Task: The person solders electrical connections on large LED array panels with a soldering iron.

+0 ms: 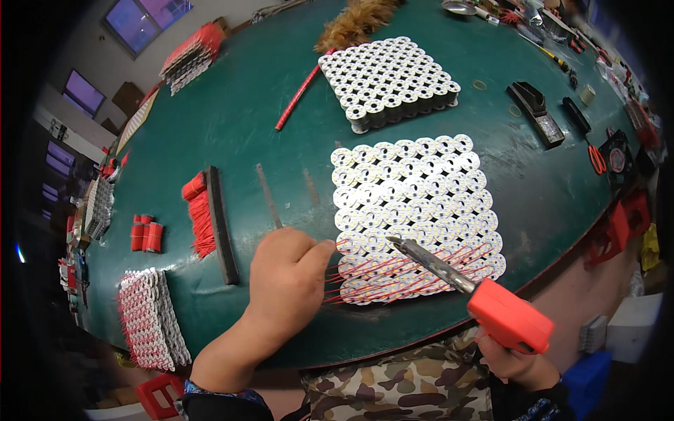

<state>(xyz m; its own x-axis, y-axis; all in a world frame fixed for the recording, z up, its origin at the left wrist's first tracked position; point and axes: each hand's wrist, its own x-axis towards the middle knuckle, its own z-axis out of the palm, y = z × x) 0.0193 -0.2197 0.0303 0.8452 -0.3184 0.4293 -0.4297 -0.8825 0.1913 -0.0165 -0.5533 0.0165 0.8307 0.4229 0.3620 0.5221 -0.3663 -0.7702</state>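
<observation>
Left hand [286,281] pinches thin red wires [393,277] at the 6 o'clock edge of the round LED board panel [414,210] on the desk [232,126], right hand [516,363] grips the orange soldering gun [484,298], so I'd keep the tip low and the wire steady on each pad.

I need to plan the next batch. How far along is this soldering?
Done: the panel's near rows carry red wires. In hand: left hand holds wires at its edge, right hand aims the soldering gun. Left: bare far rows and the second panel.
</observation>
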